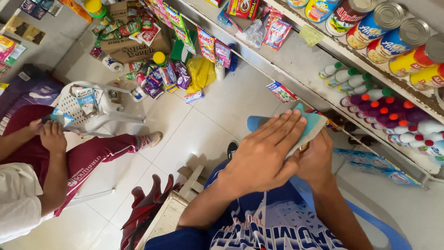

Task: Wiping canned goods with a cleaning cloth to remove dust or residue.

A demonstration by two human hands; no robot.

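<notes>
At centre right of the frame, a light blue cloth (311, 124), sandwiched between two hands. Left hand (264, 153) on top, palm down, fingers (283, 127) straight and pressed close together, laid flat across the cloth's near half; only the far corner and right edge of the cloth showing past the fingertips. Right hand (318, 159) underneath, cupped below the cloth, its fingers hidden by it, so cannot tell how they lie. Something small and dark glimpsed between cloth and right palm, too hidden to tell.

Along the right side, a grey shelf unit (296, 58): round tins (386, 25) lying on their sides at upper right, rows of white bottles (344, 75) with green caps on the shelf below, purple bottles (386, 111) with red caps just beneath those.

On the tiled floor (194, 129) at upper centre, a brown cardboard box (132, 46) ringed by loose packets, a yellow bag (201, 71) beside it.

At left, another person's hands (48, 132) closed around a small packet (60, 118), over dark red trousers (88, 155), next to a white plastic chair (95, 113) holding more packets.

At bottom centre, a wooden crate (173, 208).
</notes>
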